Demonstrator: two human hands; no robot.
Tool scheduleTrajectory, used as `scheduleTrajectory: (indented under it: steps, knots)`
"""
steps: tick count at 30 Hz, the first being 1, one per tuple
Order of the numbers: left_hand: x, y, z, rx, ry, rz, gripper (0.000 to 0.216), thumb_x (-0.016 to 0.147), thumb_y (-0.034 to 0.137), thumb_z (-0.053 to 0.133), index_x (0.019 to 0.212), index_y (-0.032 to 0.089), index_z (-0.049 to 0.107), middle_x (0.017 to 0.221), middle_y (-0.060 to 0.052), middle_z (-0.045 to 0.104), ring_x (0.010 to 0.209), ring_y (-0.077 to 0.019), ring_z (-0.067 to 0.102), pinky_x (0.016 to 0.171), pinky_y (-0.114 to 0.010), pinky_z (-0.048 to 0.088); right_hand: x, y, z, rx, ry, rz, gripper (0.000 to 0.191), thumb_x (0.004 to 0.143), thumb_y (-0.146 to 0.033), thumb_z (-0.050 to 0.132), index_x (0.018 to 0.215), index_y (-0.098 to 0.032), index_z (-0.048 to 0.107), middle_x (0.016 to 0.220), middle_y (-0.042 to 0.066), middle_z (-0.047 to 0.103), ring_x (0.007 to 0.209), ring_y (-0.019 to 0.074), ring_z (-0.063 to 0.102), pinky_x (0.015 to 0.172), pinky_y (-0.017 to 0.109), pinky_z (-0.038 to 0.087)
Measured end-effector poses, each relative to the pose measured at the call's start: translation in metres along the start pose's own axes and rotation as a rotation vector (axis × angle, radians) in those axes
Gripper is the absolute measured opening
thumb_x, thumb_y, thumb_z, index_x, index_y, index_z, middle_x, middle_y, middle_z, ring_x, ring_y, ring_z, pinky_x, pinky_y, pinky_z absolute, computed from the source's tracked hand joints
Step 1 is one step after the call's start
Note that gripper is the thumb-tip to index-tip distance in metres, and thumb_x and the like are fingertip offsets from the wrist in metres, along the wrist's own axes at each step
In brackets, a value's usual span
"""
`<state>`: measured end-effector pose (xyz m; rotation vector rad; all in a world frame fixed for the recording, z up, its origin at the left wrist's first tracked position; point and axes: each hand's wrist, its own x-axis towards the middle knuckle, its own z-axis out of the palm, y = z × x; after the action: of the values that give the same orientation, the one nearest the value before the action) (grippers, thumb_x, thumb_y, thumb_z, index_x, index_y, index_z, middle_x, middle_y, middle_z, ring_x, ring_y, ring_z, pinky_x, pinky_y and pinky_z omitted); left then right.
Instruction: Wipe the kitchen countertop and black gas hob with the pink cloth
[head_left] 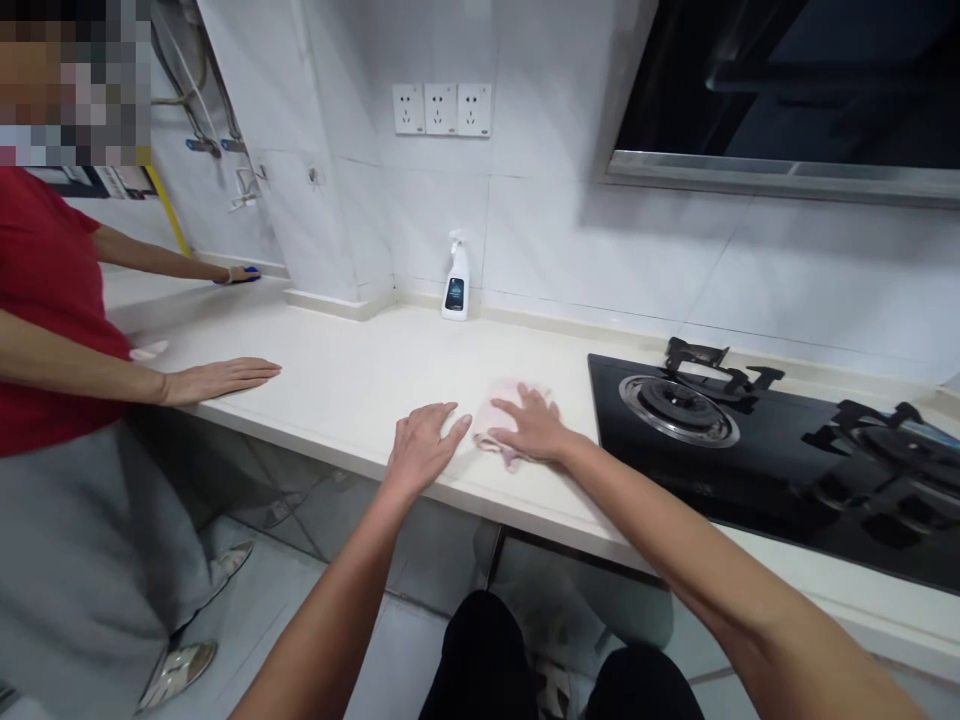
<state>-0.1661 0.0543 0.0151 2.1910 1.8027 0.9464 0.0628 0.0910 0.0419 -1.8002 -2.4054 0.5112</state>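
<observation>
A pale pink cloth [495, 415] lies on the white countertop [352, 380], just left of the black gas hob [757, 470]. My right hand [534, 425] lies flat on the cloth with its fingers spread, pressing it to the counter. My left hand [421, 445] rests open on the counter right beside the cloth, fingers stretched forward and holding nothing. A white spray bottle [455, 280] stands upright at the back wall, well beyond both hands.
A person in a red top stands at the left, one hand [221, 379] flat on the counter, the other hand [238, 273] on a blue thing farther back. Wall sockets [442, 108] sit above the bottle. A dark range hood [787, 90] hangs over the hob.
</observation>
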Motion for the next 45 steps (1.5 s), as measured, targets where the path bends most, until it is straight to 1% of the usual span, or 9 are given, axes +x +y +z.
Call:
scheduleTrajectory:
  steps: [4,8,18,26,29,32,38,41,45]
  knots:
    - [0.003,-0.002,0.0,0.008,-0.011,-0.007,0.051,0.105,0.054,0.045,0.14,0.024,0.067,0.15,-0.007,0.065,0.145,-0.0293,0.051,0.121,-0.046,0.034,-0.033,-0.037,0.026,0.032,0.014,-0.183,0.079,0.094,-0.077,0.052,0.163,-0.042,0.038,0.18,0.01,-0.003,0.162,0.0473,-0.006,0.123,0.073,0.0]
    - [0.007,-0.008,0.001,0.039,-0.013,0.0,0.049,0.104,0.054,0.043,0.133,0.028,0.072,0.144,-0.005,0.07,0.141,-0.0294,0.055,0.12,-0.046,0.036,-0.063,-0.027,0.035,0.012,0.141,-0.219,0.058,0.102,-0.059,0.051,0.154,-0.034,0.052,0.176,0.013,0.02,0.161,0.0421,0.016,0.126,0.066,0.015]
    - [0.013,-0.012,0.001,0.068,-0.035,0.031,0.053,0.104,0.057,0.038,0.124,0.026,0.076,0.137,-0.006,0.073,0.137,-0.0313,0.058,0.116,-0.048,0.038,-0.184,0.061,0.051,-0.112,0.562,-0.39,0.036,0.094,-0.027,0.062,0.13,-0.024,0.065,0.144,0.015,0.057,0.129,0.031,0.053,0.108,0.049,0.046]
    - [0.009,-0.006,0.001,0.14,-0.051,0.029,0.053,0.102,0.059,0.04,0.126,0.027,0.076,0.142,-0.008,0.07,0.141,-0.0332,0.054,0.119,-0.05,0.036,-0.277,0.196,0.057,-0.282,0.846,-0.097,0.031,0.097,-0.043,0.056,0.121,-0.025,0.063,0.121,0.013,0.065,0.106,0.0326,0.061,0.088,0.049,0.048]
    - [0.008,-0.005,0.003,0.13,-0.039,0.031,0.055,0.102,0.061,0.041,0.128,0.026,0.075,0.143,-0.008,0.069,0.142,-0.0328,0.053,0.12,-0.051,0.035,-0.294,0.216,0.063,-0.364,0.925,0.117,0.035,0.098,-0.051,0.052,0.115,-0.023,0.065,0.113,0.014,0.066,0.102,0.0355,0.061,0.084,0.05,0.047]
    - [0.007,-0.004,0.005,0.12,-0.023,0.031,0.057,0.102,0.062,0.041,0.13,0.025,0.074,0.143,-0.009,0.068,0.142,-0.0329,0.053,0.121,-0.052,0.035,-0.282,0.191,0.071,-0.419,0.954,0.23,0.038,0.098,-0.052,0.051,0.111,-0.021,0.068,0.112,0.017,0.064,0.103,0.0379,0.06,0.081,0.05,0.047]
    - [0.005,-0.002,0.005,0.099,0.003,0.05,0.056,0.101,0.062,0.041,0.125,0.024,0.075,0.139,-0.01,0.071,0.139,-0.0324,0.056,0.119,-0.051,0.038,-0.186,0.052,0.091,-0.316,0.903,-0.219,0.041,0.091,-0.043,0.07,0.129,-0.027,0.064,0.143,0.02,0.053,0.125,0.0389,0.054,0.096,0.055,0.046]
    - [0.005,-0.004,0.001,0.099,-0.008,0.087,0.053,0.1,0.06,0.042,0.12,0.024,0.076,0.135,-0.009,0.073,0.135,-0.0305,0.059,0.118,-0.046,0.04,-0.136,-0.014,0.097,-0.302,0.8,-0.299,0.055,0.089,-0.042,0.076,0.14,-0.032,0.059,0.154,0.021,0.048,0.131,0.0419,0.051,0.099,0.059,0.045]
    - [0.01,-0.007,-0.004,0.034,0.009,0.08,0.052,0.099,0.056,0.041,0.116,0.023,0.076,0.134,-0.01,0.074,0.134,-0.0283,0.06,0.119,-0.043,0.041,-0.098,-0.053,0.099,-0.262,0.618,-0.364,0.058,0.096,-0.038,0.068,0.151,-0.037,0.049,0.162,0.018,0.044,0.139,0.0422,0.047,0.105,0.064,0.044]
